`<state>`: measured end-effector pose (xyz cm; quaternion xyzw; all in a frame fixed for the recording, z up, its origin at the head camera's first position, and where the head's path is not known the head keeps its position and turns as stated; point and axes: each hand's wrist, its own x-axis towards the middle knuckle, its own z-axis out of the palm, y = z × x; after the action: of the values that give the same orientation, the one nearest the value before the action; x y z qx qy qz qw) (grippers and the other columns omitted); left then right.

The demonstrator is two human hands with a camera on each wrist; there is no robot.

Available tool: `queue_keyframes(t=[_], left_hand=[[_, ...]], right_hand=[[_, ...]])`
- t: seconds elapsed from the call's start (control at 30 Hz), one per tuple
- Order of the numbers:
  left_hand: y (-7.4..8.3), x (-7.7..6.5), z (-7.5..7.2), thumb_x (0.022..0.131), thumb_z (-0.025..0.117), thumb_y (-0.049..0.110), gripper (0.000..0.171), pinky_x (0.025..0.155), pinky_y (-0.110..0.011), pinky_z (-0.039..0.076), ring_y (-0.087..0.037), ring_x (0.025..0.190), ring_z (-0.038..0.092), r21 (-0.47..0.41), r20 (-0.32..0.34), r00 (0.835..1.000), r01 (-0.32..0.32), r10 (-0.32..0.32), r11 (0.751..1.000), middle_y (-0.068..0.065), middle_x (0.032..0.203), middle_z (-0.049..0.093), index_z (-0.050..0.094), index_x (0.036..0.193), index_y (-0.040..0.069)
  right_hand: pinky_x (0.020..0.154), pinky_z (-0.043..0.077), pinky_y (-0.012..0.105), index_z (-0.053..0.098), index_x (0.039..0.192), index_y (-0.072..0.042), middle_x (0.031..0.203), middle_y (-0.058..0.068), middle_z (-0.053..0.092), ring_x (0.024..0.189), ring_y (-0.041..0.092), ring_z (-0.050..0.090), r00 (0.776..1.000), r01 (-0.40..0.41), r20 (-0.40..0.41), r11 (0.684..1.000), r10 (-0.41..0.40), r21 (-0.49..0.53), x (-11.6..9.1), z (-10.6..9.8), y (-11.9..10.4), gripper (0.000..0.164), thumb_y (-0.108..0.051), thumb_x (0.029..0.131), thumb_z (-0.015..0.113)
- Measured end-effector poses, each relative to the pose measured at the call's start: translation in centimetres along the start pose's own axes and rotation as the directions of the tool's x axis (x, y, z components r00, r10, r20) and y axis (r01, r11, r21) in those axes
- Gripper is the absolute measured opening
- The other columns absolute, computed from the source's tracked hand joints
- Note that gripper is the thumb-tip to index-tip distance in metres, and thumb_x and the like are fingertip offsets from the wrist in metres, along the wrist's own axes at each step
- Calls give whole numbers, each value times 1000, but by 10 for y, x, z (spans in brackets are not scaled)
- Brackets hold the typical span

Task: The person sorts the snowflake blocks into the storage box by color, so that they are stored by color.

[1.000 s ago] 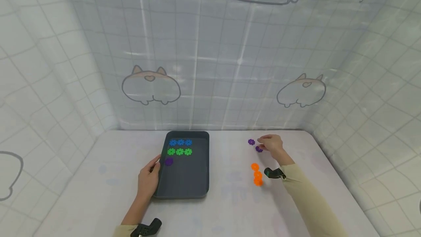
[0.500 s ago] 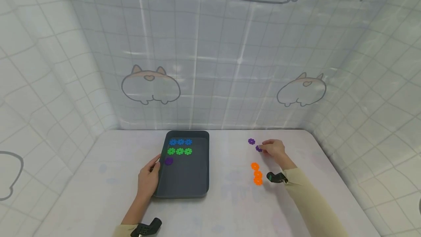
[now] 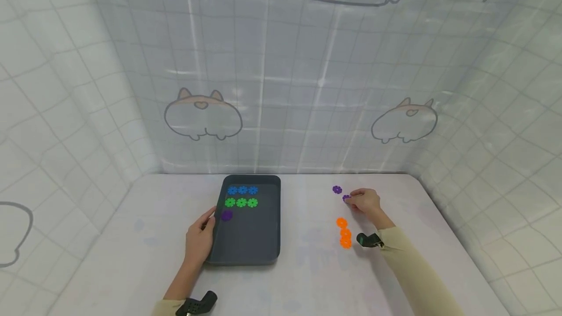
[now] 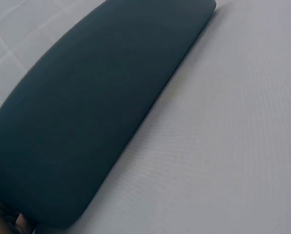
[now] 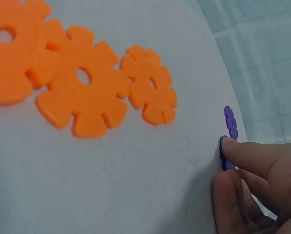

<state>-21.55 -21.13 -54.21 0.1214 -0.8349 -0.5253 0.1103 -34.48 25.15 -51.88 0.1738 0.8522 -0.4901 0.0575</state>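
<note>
My left hand (image 3: 199,240) holds the left side of a dark grey tray (image 3: 259,240); in the left wrist view the tray's outer wall fills much of the picture. On the table to the right, my right hand (image 3: 367,203) pinches a purple snowflake disc (image 5: 223,150), thumb on its face. A second purple disc (image 3: 337,189) lies just beyond it. Inside the tray are a row of blue discs (image 3: 243,190), a row of green discs (image 3: 241,202) and one purple piece (image 3: 227,215) below them at the left.
Orange snowflake discs (image 3: 345,233) lie in an overlapping line on the table, nearer than the right hand. The white table (image 3: 307,267) is bounded at the back and sides by sheeting (image 3: 285,111) with a tile pattern and cartoon dogs.
My right hand has lowered slightly and its fingers have closed on the nearer purple disc. The left hand and tray stay where they were.
</note>
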Motion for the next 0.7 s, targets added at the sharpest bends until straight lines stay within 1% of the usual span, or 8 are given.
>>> queue_keyframes(t=[0.23, 0.37, 0.5, 0.7], left_hand=[[-1, -1, 1, 105, 42, 19, 39, 89, -45, 39, -29, 104, 52, -2, -1, 1000, 9, -9, 1000, -20, 127, 58, 52, 141, 10], [-2, -2, 2, 104, 42, 18, 38, 86, -42, 39, -26, 100, 52, 12, -21, 1000, 14, -14, 1000, -18, 125, 60, 53, 140, 10], [-2, -1, 4, 104, 43, 19, 38, 84, -40, 40, -26, 97, 52, 11, -29, 1000, 12, -12, 1000, -17, 124, 61, 53, 140, 10], [-2, 2, 3, 104, 43, 19, 38, 83, -39, 40, -26, 96, 51, 7, -32, 999, 5, -4, 1000, -18, 120, 61, 54, 140, 11]], right_hand=[[56, 53, 28, 66, 101, 5, 76, 10, 66, 61, 15, 59, 1000, 18, -12, 999, -19, -43, 2, 3, 2, 35, -13, 76, 83], [55, 52, 29, 62, 98, 4, 79, 12, 65, 59, 16, 60, 998, 59, -14, 997, -60, -51, -2, 6, -1, 31, -9, 77, 81], [55, 53, 29, 61, 98, 6, 82, 13, 67, 58, 15, 62, 996, 84, -6, 996, -84, 5, -6, 11, -5, 26, -6, 81, 77], [59, 53, 27, 62, 104, 6, 87, 14, 65, 63, 14, 62, 997, 60, 33, 992, -64, 111, -9, 19, -13, 23, -9, 88, 71]])
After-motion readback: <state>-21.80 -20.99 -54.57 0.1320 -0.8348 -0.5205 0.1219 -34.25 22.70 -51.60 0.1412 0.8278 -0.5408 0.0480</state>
